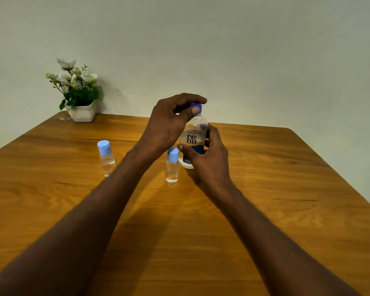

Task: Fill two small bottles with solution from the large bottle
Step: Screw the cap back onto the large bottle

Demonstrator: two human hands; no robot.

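The large clear bottle (193,136) with a white and blue label stands upright near the middle of the wooden table (265,189). My right hand (207,154) grips its lower body from the right. My left hand (171,120) pinches its dark blue cap (196,106) between thumb and fingers. Two small clear bottles with light blue caps stand upright on the table: one (172,166) just left of the large bottle, the other (106,158) farther left. Both show a little clear liquid at the bottom.
A white pot of artificial flowers (79,97) stands at the table's back left corner against the pale wall. The table's right edge runs diagonally from the back right corner toward the near right.
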